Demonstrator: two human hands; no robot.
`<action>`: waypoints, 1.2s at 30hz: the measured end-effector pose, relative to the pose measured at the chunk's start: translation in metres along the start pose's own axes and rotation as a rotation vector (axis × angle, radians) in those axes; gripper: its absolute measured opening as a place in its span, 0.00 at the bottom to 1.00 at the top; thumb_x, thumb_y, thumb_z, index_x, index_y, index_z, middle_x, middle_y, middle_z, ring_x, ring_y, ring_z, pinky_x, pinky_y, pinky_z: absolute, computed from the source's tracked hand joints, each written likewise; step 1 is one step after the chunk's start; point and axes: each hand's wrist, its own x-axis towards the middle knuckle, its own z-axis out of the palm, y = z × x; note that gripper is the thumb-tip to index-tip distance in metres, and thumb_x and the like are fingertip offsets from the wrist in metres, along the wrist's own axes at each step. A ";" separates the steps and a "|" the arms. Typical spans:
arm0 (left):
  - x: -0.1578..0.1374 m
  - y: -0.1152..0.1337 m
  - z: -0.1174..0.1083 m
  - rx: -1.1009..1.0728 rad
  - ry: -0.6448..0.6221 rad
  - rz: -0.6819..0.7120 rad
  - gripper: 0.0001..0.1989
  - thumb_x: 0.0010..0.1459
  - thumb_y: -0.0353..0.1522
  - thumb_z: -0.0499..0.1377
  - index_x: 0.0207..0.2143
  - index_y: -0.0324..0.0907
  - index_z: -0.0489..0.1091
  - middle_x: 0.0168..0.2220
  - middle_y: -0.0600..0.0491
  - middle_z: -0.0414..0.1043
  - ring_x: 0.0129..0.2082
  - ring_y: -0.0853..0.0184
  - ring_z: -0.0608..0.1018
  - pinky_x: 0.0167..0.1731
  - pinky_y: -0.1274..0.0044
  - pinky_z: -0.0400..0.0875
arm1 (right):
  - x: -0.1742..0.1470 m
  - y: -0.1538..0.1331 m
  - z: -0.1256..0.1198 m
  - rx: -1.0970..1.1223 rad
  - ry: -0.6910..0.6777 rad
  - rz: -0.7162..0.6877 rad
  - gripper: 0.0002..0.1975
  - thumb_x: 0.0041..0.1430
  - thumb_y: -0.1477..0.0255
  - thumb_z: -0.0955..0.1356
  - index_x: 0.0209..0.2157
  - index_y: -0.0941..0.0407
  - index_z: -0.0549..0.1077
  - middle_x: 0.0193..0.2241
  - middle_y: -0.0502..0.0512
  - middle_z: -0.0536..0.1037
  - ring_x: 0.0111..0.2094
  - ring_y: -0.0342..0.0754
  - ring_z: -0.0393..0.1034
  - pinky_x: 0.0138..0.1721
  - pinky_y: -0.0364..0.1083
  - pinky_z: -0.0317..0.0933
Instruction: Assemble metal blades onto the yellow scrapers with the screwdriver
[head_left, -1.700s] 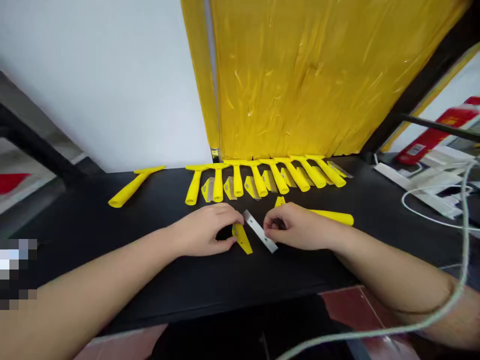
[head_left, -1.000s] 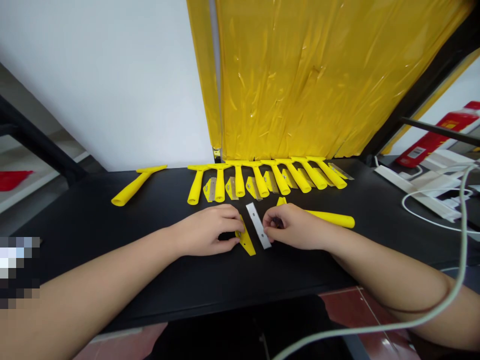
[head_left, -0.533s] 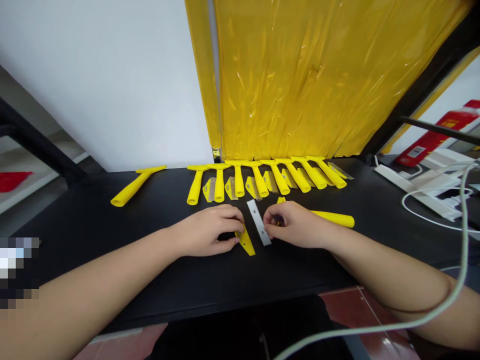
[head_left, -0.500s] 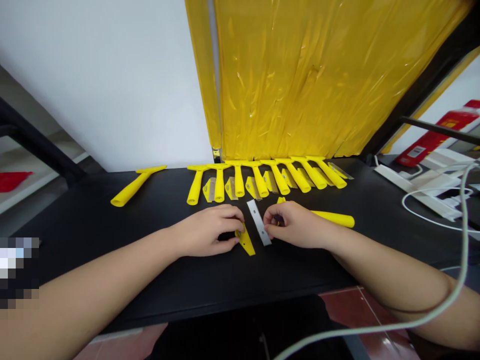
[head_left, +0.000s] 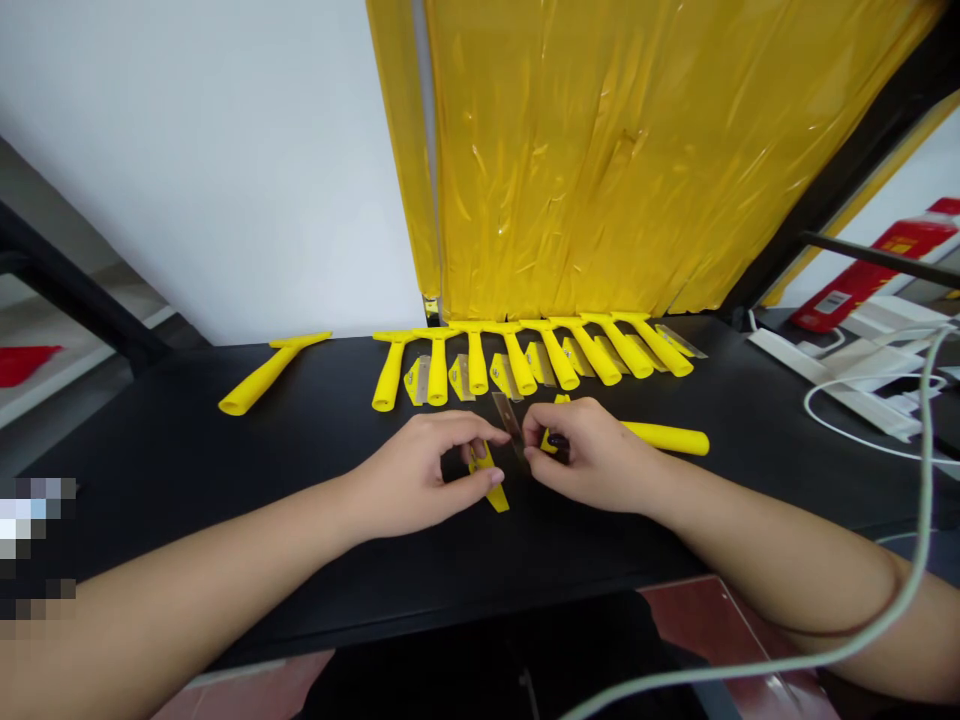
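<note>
A thin flat metal blade (head_left: 508, 418) stands tilted above the tabletop, its edge pinched in the fingertips of my right hand (head_left: 592, 455). A small dark thing shows within that hand's curled fingers; its kind I cannot make out. My left hand (head_left: 427, 470) has thumb and forefinger apart, the forefinger's tip at the blade's left side. Under those fingers lies a small pointed yellow plate (head_left: 498, 496), partly covered by them. Behind my right hand a yellow scraper handle (head_left: 667, 438) lies on the table, its head mostly hidden.
Yellow T-shaped handles (head_left: 388, 375) lie in a row along the back of the black table (head_left: 337, 590), with bladed yellow plates (head_left: 459, 378) between them. One more handle (head_left: 262, 383) lies at left. A white cable (head_left: 926, 480) loops at right, near a red bottle (head_left: 877, 265).
The blade has turned from its pale face to a darker, narrower view and moved slightly left. My left fingers have let go of the yellow plate and reached right toward the blade.
</note>
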 end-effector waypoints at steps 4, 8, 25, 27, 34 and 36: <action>0.000 0.009 0.010 -0.431 -0.014 -0.184 0.15 0.63 0.36 0.67 0.50 0.39 0.77 0.44 0.47 0.82 0.42 0.64 0.83 0.47 0.70 0.80 | -0.004 -0.003 0.005 -0.051 0.086 -0.173 0.04 0.57 0.78 0.68 0.34 0.55 0.70 0.29 0.49 0.74 0.30 0.44 0.69 0.34 0.43 0.61; 0.004 0.006 0.015 -0.651 -0.019 -0.284 0.13 0.62 0.36 0.69 0.45 0.38 0.76 0.43 0.47 0.82 0.43 0.66 0.84 0.49 0.72 0.79 | -0.004 -0.003 0.010 -0.107 0.091 -0.213 0.03 0.60 0.76 0.68 0.36 0.55 0.69 0.34 0.52 0.75 0.33 0.46 0.70 0.35 0.44 0.63; 0.009 -0.007 0.015 -0.780 0.068 -0.375 0.14 0.64 0.40 0.68 0.36 0.38 0.75 0.33 0.52 0.81 0.34 0.70 0.83 0.41 0.76 0.80 | -0.004 -0.002 0.012 0.067 0.112 -0.173 0.08 0.63 0.72 0.71 0.44 0.54 0.72 0.35 0.51 0.78 0.31 0.43 0.71 0.32 0.43 0.64; 0.010 -0.008 0.015 -0.794 0.067 -0.371 0.13 0.64 0.40 0.68 0.37 0.38 0.75 0.34 0.52 0.82 0.34 0.69 0.84 0.42 0.75 0.80 | -0.004 -0.002 0.012 0.070 0.114 -0.147 0.10 0.63 0.71 0.71 0.45 0.54 0.72 0.35 0.51 0.78 0.30 0.43 0.71 0.31 0.43 0.64; 0.009 -0.005 0.014 -0.764 0.077 -0.363 0.15 0.63 0.41 0.69 0.40 0.37 0.77 0.36 0.50 0.82 0.35 0.69 0.84 0.42 0.75 0.81 | -0.002 -0.001 0.012 0.200 0.124 -0.152 0.11 0.61 0.69 0.75 0.43 0.54 0.72 0.35 0.50 0.78 0.35 0.44 0.75 0.38 0.44 0.68; 0.008 -0.004 0.015 -0.746 0.069 -0.351 0.15 0.63 0.41 0.69 0.39 0.37 0.77 0.35 0.51 0.82 0.35 0.69 0.84 0.42 0.74 0.81 | -0.002 -0.001 0.012 0.229 0.104 -0.120 0.09 0.61 0.71 0.74 0.41 0.54 0.72 0.34 0.50 0.79 0.35 0.44 0.75 0.38 0.44 0.68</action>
